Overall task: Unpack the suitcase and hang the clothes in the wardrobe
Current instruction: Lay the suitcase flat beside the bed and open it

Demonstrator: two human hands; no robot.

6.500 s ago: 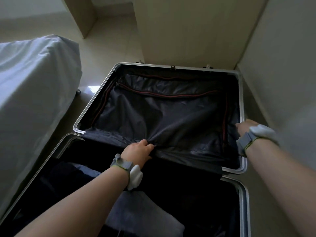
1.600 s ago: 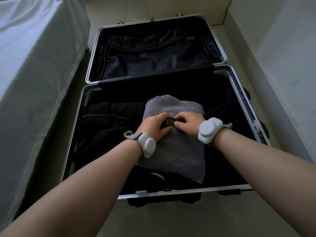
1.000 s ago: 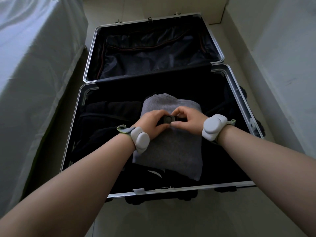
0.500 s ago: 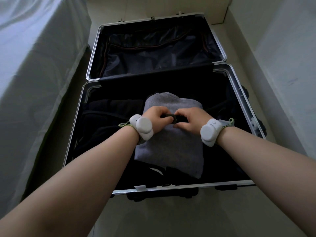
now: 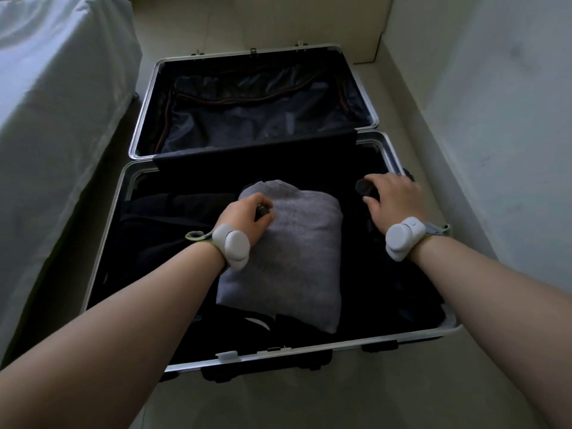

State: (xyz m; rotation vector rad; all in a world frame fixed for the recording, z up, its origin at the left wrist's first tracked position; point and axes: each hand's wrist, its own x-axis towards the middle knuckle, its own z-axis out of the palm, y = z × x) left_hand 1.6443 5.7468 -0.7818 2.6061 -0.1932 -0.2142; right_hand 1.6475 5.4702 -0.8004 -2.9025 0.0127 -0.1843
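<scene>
The suitcase (image 5: 309, 348) lies fully open on the floor (image 5: 278, 397), lid half on the far side and packed half on the near side. A folded grey garment (image 5: 288, 261) lies in the centre of the packed half, on top of dark clothes (image 5: 161, 218) that fill the half to the left of it.

Left hand (image 5: 244, 215): rests on the upper left part of the grey garment, fingers curled round a small dark clasp piece (image 5: 263, 209).

Right hand (image 5: 393, 196): positioned just inside the suitcase's right rim, fingers curled over a second dark clasp piece (image 5: 362, 186).

Each wrist carries a white band unit. A bed (image 5: 55, 103) with a white sheet stands left of the suitcase.
</scene>
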